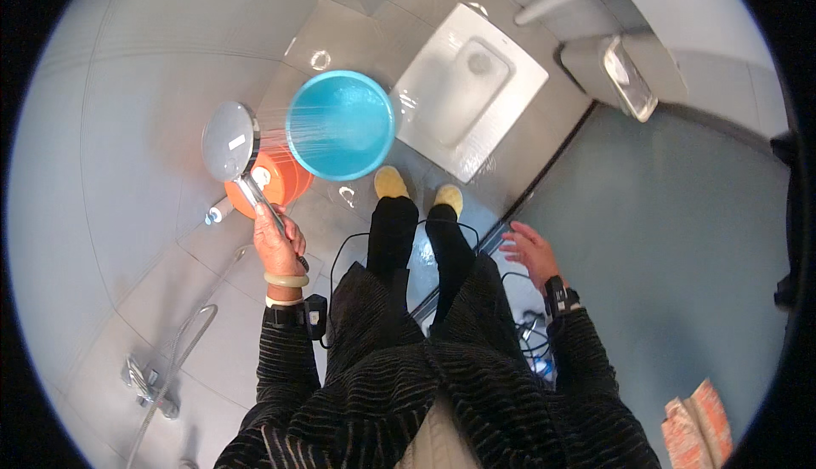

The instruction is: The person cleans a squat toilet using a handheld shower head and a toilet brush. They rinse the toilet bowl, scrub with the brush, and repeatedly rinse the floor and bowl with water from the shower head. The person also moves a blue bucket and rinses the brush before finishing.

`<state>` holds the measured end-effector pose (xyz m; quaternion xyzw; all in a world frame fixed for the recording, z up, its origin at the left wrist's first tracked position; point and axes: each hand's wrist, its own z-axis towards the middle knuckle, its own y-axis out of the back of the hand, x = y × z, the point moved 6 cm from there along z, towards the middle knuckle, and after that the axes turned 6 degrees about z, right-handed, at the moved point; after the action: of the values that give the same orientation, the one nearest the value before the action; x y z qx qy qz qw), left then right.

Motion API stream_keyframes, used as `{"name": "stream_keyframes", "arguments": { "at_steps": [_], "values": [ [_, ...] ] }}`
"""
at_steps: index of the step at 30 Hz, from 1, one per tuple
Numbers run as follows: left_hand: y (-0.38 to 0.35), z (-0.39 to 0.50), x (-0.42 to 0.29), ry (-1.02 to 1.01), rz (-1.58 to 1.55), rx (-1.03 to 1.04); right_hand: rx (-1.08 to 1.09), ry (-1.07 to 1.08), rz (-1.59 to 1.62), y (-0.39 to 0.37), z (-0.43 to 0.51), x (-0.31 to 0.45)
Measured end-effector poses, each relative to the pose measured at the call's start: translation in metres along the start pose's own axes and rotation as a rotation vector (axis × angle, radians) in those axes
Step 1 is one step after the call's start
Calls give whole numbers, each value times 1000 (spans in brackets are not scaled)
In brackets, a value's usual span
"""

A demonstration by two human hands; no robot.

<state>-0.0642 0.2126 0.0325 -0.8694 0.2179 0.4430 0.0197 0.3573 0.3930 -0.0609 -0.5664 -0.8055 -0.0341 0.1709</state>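
Note:
My left hand [276, 239] is closed around the handle of a chrome handheld shower head [231, 142]. Water sprays from it sideways, to the right, into a round light-blue plastic basin [341, 126]. An orange bucket [271, 179] stands partly under the spray, beside the basin. To the right of the basin a white ceramic squat toilet [470, 89] is set in the tiled floor. My right hand [530, 252] holds nothing; its fingers are spread beside my right leg.
A white bottle with a blue cap [220, 211] lies beside the bucket. A metal shower hose [178, 348] runs from the wall mixer tap [148, 383]. A dark raised edge [548, 163] borders the wet floor. At the lower right is an orange-patterned cloth [698, 427]. Cables hang about my legs.

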Motion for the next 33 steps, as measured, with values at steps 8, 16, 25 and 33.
{"name": "stream_keyframes", "arguments": {
  "at_steps": [8, 16, 25, 33],
  "values": [
    [-7, -24, -12, 23, 111, -8, -45, 140, 9, 11, -41, 20],
    [-21, -60, -32, -60, 197, 58, -53, 235, 63, 20, -65, 9],
    [3, -59, -26, -90, 301, 227, -264, 580, -141, 20, -126, -53],
    [46, -67, -27, -81, 381, 264, -1020, 827, -291, 24, -244, -128]
  ]
}}
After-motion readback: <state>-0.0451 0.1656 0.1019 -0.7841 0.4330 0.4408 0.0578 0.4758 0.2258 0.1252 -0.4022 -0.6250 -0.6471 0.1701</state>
